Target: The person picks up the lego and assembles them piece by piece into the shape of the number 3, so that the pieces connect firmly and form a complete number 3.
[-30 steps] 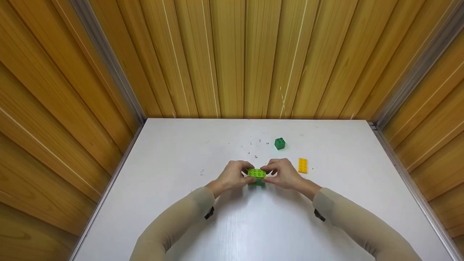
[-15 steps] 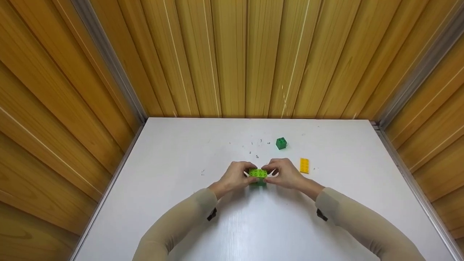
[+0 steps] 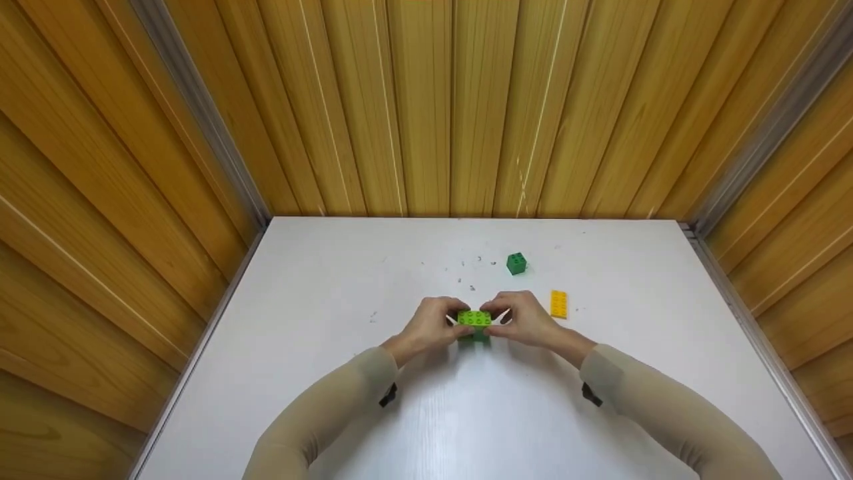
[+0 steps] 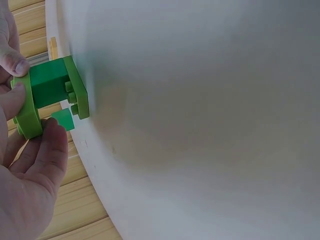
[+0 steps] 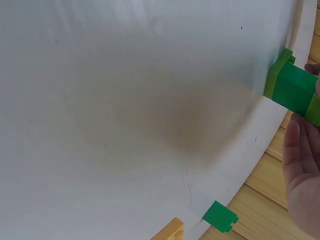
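Note:
Between the two hands stands a small stack of toy building blocks. A light green studded plate (image 3: 474, 318) is its top piece, over a dark green block (image 4: 50, 81). Underneath, a second light green plate (image 4: 78, 90) lies on the table, with some bare studs showing beside the block. My left hand (image 3: 432, 323) pinches the top plate at its left end, thumb on the near side and fingers behind. At the right end my right hand (image 3: 523, 321) pinches that plate the same way. Thumbs and fingers hide parts of the stack.
A loose dark green block (image 3: 516, 263) stands farther back on the white table (image 3: 320, 287). To the right of the right hand lies a yellow studded plate (image 3: 558, 305). Wood-patterned walls (image 3: 420, 107) rise behind and at both sides.
The hands keep hold of the light green top plate and stay almost in place. The head view has shifted very slightly.

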The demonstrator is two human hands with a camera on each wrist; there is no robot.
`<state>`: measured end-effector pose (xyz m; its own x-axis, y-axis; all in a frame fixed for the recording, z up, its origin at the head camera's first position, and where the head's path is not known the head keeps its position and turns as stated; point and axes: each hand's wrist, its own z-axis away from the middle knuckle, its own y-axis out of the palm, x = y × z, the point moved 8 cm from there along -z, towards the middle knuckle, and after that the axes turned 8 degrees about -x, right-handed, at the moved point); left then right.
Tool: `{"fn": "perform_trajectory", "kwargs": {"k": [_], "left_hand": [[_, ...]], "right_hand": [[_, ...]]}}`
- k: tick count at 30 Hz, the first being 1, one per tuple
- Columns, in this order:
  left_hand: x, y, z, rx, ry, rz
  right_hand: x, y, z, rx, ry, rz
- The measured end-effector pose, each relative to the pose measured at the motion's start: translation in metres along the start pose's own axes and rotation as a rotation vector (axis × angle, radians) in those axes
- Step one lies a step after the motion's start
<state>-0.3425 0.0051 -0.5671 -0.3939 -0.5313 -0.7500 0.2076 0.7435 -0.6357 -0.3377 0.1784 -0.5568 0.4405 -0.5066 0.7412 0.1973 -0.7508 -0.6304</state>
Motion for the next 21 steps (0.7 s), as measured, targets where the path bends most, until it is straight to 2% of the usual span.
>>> {"fn": "perform_trajectory", "kwargs": {"k": [14,21], "left_hand": [[-0.001,0.001,0.001,0.003,-0.018,-0.026],[-0.002,0.001,0.000,0.013,-0.030,-0.031]], "right_hand": [[-0.002,-0.007,0.001,0.014,0.032,0.003],[-0.001,-0.016,0.000,-0.008,-0.003,-0.006]]}}
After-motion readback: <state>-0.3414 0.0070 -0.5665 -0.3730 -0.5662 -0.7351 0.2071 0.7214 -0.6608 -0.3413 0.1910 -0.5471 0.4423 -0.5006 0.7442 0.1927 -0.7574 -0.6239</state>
